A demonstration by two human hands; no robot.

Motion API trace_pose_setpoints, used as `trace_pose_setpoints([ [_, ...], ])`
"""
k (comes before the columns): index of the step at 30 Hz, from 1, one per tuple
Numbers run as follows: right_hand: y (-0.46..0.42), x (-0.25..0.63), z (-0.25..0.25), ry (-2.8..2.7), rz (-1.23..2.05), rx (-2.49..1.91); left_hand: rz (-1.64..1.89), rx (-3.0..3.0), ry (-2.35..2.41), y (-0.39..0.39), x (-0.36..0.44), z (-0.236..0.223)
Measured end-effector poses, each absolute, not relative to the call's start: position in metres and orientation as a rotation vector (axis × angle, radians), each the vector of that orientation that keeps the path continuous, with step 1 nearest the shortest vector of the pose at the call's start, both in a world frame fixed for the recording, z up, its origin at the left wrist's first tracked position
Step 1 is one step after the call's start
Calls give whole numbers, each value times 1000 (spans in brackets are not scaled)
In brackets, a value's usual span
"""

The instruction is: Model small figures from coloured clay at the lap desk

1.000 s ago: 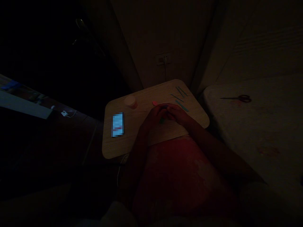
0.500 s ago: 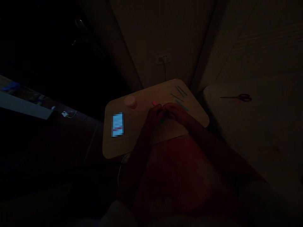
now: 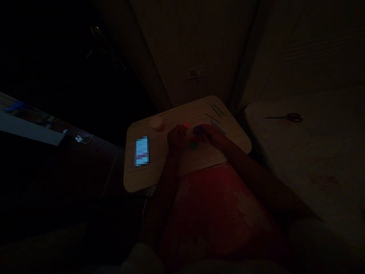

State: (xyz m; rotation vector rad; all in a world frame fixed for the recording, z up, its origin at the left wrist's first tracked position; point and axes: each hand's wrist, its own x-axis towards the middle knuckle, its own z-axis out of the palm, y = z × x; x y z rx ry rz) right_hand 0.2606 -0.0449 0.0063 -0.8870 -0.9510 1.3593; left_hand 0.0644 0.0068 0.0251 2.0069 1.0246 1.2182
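At mid-frame, right fingers (image 3: 206,129), closed on purple lump (image 3: 197,130), have parted from left fingers (image 3: 180,130), half-curled, contents undetermined; green piece (image 3: 194,145) more exposed.

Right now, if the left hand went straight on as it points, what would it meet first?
Probably the pink piece just past the left hand's fingers, though it might pass above; depth is unclear here.
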Motion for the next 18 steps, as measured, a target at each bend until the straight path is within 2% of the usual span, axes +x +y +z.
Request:
trace_pose_setpoints([
  [5, -42, 261, 6, -885, 1358, -856, 1301, 1799, 1234, 24, 50, 12],
  [12, -42, 262, 7, -844, 1347, -881, 1035, 1971, 1296, 22, 51, 11],
  [18, -41, 263, 6, -833, 1386, -849, 1301, 1764, 1304, 28, 52, 8],
])
